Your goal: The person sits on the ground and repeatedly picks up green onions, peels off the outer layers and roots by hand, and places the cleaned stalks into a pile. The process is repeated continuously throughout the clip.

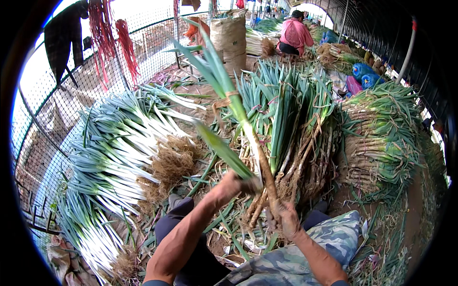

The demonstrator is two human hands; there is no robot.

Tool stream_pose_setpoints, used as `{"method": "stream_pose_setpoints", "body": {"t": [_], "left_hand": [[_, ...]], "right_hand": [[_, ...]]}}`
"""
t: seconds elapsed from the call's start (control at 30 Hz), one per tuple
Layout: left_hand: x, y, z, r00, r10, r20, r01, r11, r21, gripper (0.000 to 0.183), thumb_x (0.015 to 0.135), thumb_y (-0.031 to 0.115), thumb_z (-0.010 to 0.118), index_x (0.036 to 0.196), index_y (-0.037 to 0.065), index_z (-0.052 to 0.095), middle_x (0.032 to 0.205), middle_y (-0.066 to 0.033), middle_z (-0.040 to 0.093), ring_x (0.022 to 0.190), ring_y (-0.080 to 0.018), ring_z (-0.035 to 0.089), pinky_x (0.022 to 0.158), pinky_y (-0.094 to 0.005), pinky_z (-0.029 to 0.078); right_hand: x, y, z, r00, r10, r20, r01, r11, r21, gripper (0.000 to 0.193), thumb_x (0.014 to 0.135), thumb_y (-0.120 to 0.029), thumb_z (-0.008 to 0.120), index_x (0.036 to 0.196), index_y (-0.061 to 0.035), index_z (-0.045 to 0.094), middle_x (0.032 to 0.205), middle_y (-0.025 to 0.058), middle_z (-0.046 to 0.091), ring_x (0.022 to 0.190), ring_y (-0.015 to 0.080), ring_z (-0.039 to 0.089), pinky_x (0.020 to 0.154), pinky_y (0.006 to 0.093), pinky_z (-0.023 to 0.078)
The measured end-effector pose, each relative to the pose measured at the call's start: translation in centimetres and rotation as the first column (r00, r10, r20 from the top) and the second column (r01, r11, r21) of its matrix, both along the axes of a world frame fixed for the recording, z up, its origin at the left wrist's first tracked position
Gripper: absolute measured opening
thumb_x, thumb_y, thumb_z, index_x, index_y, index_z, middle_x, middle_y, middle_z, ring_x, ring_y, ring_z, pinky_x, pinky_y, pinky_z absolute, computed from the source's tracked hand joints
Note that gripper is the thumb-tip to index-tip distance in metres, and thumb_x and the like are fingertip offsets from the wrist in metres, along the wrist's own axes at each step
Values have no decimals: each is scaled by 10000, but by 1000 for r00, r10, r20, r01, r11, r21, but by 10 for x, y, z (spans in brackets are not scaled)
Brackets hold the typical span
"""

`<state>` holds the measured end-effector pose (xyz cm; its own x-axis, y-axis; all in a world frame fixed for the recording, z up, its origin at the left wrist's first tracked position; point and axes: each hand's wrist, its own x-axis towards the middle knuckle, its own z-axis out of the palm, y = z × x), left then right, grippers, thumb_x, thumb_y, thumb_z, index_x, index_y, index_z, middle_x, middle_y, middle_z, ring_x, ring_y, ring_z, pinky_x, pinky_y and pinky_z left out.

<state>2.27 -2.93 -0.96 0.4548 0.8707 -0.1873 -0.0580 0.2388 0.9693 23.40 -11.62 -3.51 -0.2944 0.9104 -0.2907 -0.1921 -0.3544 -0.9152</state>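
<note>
A long green onion (250, 131) slants up in front of me, its lower stalk brown with soil and dry skin. My right hand (287, 221) is closed around it near the root end. My left hand (234, 185), slightly blurred, grips a strip of green leaf (217, 145) beside the stalk. A dry brown piece of skin (224, 102) hangs from the upper stalk. Behind it, unpeeled green onions (305, 128) stand in an upright bunch with earthy roots. On my left lies a long pile of white, cleaned green onions (129, 148), their roots pointing toward me.
Another heap of unpeeled green onions (381, 138) lies to the right. A camouflage cloth (305, 252) covers part of my lap. Farther off are a tall woven sack (228, 43), blue containers (365, 74) and a person in pink (293, 33). Red ties (101, 33) hang on the mesh wall.
</note>
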Motion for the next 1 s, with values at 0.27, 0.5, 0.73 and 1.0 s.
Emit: {"method": "stream_pose_setpoints", "body": {"t": [0.27, 0.5, 0.73, 1.0], "left_hand": [[-25, 19, 14, 891, 416, -181, -351, 885, 306, 514, 830, 258, 684, 1218, -36, 520, 1183, -222, 564, 772, -210, 637, 648, -312, 564], [-61, 48, 21, 681, 705, 200, -715, 580, 391, 726, 808, 163, 709, 1388, -10, 307, 1259, -229, 511, 762, -208, 661, 596, -265, 542], [-75, 31, 32, 742, 506, 440, -625, 759, 181, 178, 870, 174, 655, 929, 10, 618, 729, -58, 615, 574, -139, 603, 525, -261, 501], [-65, 8, 37, 945, 29, -325, 41, 978, 207, 272, 907, 274, 600, 887, 16, 682, 703, -59, 644, 571, -107, 580, 523, -280, 498]], "right_hand": [[15, 4, 16, 999, 14, 52, -17, 999, 45, 437, 932, -422, 538, 911, 12, 580, 590, 19, 494, 448, 90, 455, 402, 241, 359], [21, -5, 0, 971, 123, 205, -142, 986, 83, 479, 893, -434, 593, 971, 38, 577, 586, 23, 509, 442, 83, 463, 407, 225, 376], [15, 4, 7, 917, 31, 397, -90, 987, 131, 463, 883, -475, 592, 886, -13, 562, 627, 13, 544, 471, 65, 472, 417, 221, 372], [22, 9, -5, 877, -37, 479, -27, 992, 124, 468, 875, -454, 612, 949, 8, 591, 645, 17, 559, 501, 68, 480, 435, 242, 400]]}}
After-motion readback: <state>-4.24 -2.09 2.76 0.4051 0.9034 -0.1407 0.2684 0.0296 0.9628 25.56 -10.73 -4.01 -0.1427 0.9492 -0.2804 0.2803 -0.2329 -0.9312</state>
